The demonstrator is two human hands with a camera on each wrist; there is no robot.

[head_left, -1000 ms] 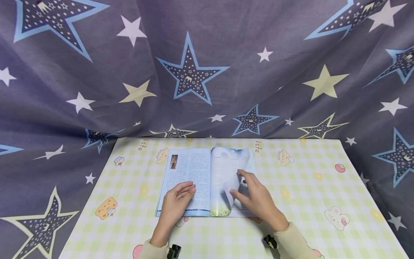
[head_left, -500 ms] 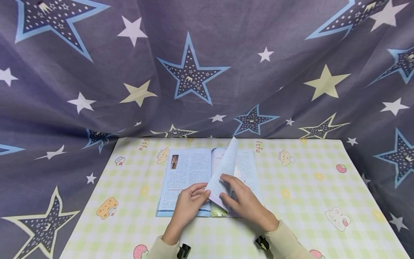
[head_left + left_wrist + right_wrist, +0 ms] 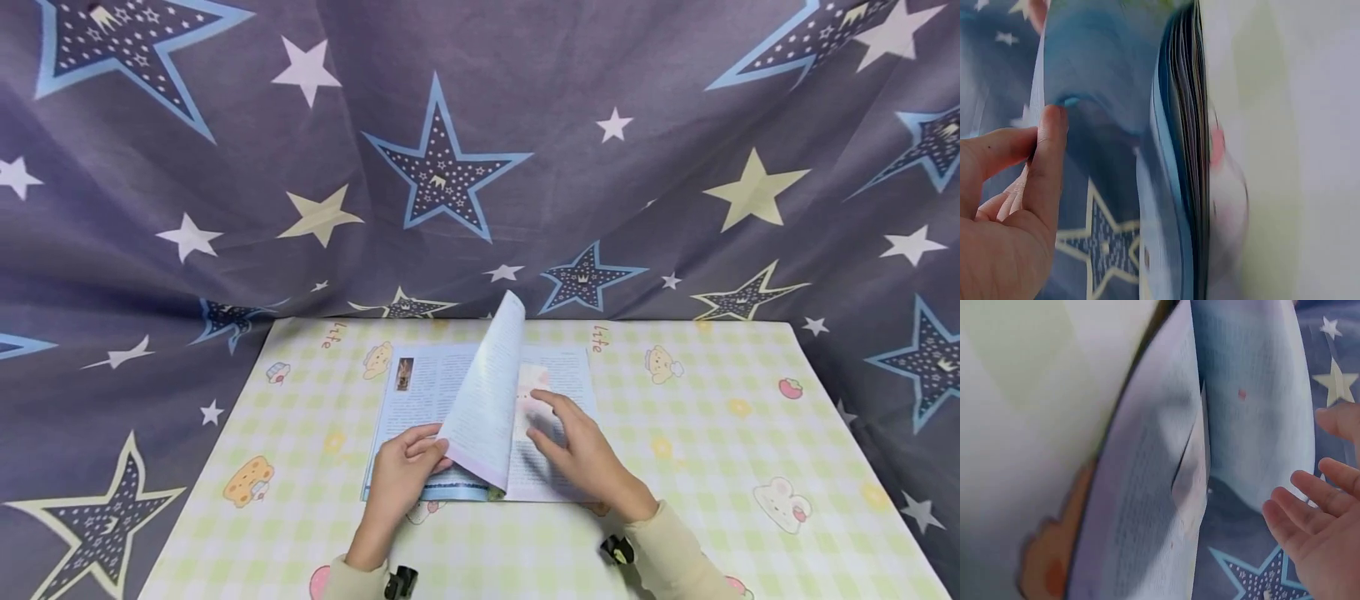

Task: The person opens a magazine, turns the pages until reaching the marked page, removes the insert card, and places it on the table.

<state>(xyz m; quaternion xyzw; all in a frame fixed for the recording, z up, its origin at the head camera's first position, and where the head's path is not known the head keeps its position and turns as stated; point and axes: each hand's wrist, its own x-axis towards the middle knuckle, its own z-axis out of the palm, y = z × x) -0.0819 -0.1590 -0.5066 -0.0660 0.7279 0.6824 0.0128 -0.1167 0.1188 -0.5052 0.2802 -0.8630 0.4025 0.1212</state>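
Note:
An open magazine (image 3: 551, 485) with printed pages lies on the table. One page (image 3: 483, 404) stands raised over the spine, its top corner leaning up and to the left. My left hand (image 3: 397, 475) pinches the lower outer edge of that page between thumb and fingers; the left wrist view shows this pinch (image 3: 1047, 119) close up. Over the right-hand page hovers my right hand (image 3: 592, 458), fingers spread and holding nothing; its fingers (image 3: 1316, 512) are also apart from the paper in the right wrist view. A pale pink slip (image 3: 1192, 472) pokes up between the pages there.
A green-and-white checked cloth (image 3: 712, 467) with cartoon prints covers the table around the magazine. Behind and at both sides hangs a dark curtain (image 3: 585, 200) with stars. Small black devices (image 3: 401, 582) sit on both wrists.
The page has swung from the right side over to the left, passing from my right hand to my left. My left hand reached right, then drew back left; the right hand let go.

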